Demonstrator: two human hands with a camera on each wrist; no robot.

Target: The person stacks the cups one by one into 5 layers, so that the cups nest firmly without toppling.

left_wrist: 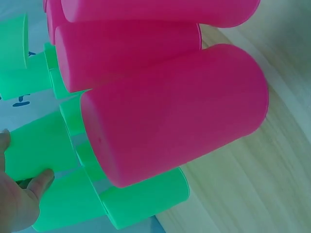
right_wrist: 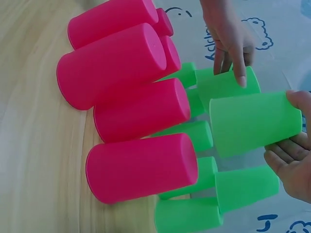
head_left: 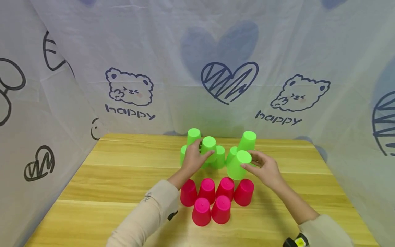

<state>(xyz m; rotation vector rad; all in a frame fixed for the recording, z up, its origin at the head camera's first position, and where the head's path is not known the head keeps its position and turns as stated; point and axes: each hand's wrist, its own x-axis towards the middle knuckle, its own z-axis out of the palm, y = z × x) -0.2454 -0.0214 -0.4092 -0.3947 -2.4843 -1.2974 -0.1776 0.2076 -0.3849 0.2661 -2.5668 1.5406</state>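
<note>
- Fingers, right hand (head_left: 264, 169): thumb and fingertips pinch a green cup (head_left: 238, 167) near its closed end, mouth down, in front of the green group.
- Fingers, left hand (head_left: 193, 159), farther off: thumb on the near side, other fingers behind, pinching a second green cup (head_left: 208, 149) above the lower cups (head_left: 219, 157); contact at the rim cannot be told.
- Technique, right: a light grip high on the wall leaves the rim free; harder squeezing would probably flex the plastic. Best held level, clear of its neighbours.
- Technique, left: any lowering is best done straight, with the weight shared evenly between supports, and thumb and fingers parting together; a sideways drag could topple the group.
- Count, red cups (head_left: 202, 212): six, mouth down; two in the nearer row, four in the farther.
- Count, green: nine discernible; two held, five lower, two upper cups (head_left: 248, 140), one toward each side. Overlap may hide more.
- Count, surroundings: one table (head_left: 108, 164) beneath; beyond it, a cloth (head_left: 172, 68) bearing two printed bears (head_left: 129, 87).
</note>
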